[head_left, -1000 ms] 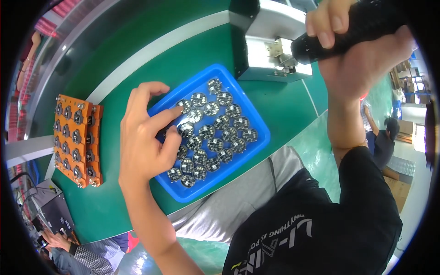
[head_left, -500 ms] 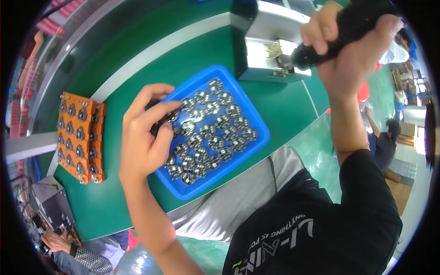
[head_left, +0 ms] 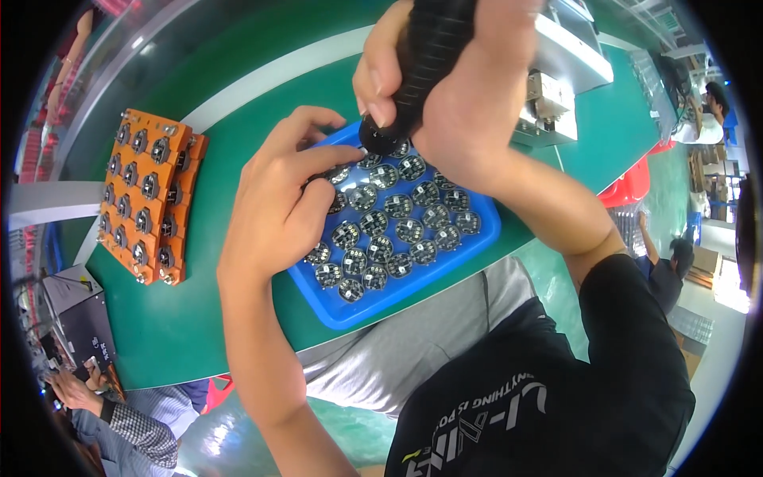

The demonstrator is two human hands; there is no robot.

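My right hand point(head_left: 469, 103) wraps round a black electric screwdriver point(head_left: 429, 67) with a ribbed body. Its rounded nose points down over the far side of a blue tray point(head_left: 340, 316), close to my left fingertips. Several round dark circuit boards point(head_left: 373, 222) with silvery parts lie in that tray. Over the tray's left side, my left hand point(head_left: 282, 187) is curled, index finger reaching toward the screwdriver's nose and thumb bent below it. What the left fingers grip is hidden, as is the screwdriver's tip.
Two stacked orange fixtures point(head_left: 151, 199) carrying dark parts stand at the left on the green table point(head_left: 214, 334). Beyond my right hand is a metal-fronted machine point(head_left: 548, 107). A dark box point(head_left: 79, 310) and another person's hand point(head_left: 75, 391) are at lower left. A red bin point(head_left: 628, 184) sits at right.
My right hand has brought the screwdriver leftward and down from beside the machine to over the tray. My left hand stays at the tray's left side; the whole view has shifted a little.
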